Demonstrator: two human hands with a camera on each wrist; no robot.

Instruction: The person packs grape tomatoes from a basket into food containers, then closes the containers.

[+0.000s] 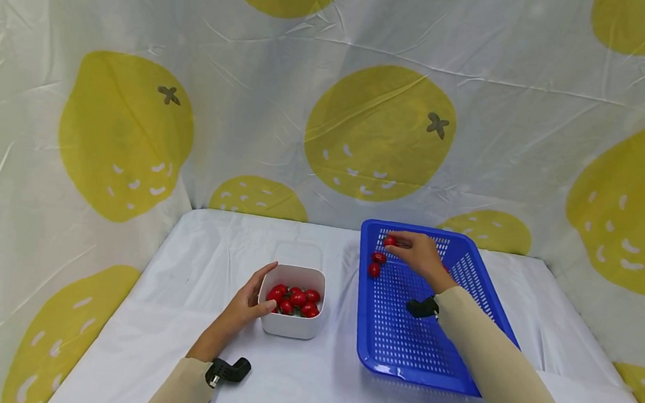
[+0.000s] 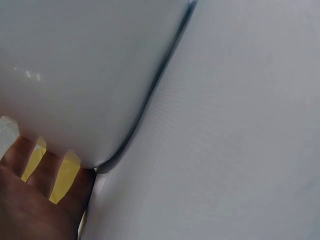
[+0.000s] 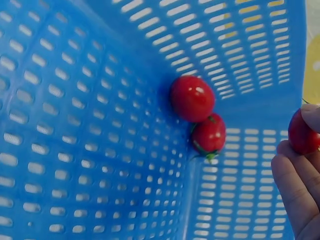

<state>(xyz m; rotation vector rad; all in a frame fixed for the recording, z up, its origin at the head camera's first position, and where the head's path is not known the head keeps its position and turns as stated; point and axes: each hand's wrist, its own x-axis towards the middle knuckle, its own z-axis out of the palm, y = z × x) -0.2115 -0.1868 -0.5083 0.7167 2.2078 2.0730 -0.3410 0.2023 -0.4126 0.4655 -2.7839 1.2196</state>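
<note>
A white square box point(image 1: 291, 327) holds several small red tomatoes point(image 1: 297, 297). My left hand point(image 1: 243, 303) rests against its left side, thumb over the rim near the front corner and index finger at the back corner. In the left wrist view, its spread fingers point(image 2: 72, 192) touch the box wall point(image 2: 95, 75). Over the far left part of a blue perforated basket point(image 1: 365, 339), my right hand point(image 1: 418, 253) pinches a red tomato point(image 3: 301, 132) between thumb and fingers. Two tomatoes point(image 3: 192, 98) lie together in the basket, and red shows beside my right wrist, mostly hidden.
A translucent lid-like piece point(image 1: 297, 254) lies just behind the box. White cloth point(image 1: 226, 244) covers the table, and a lemon-print curtain point(image 1: 263, 94) hangs at the back and sides. The basket's raised walls surround its contents.
</note>
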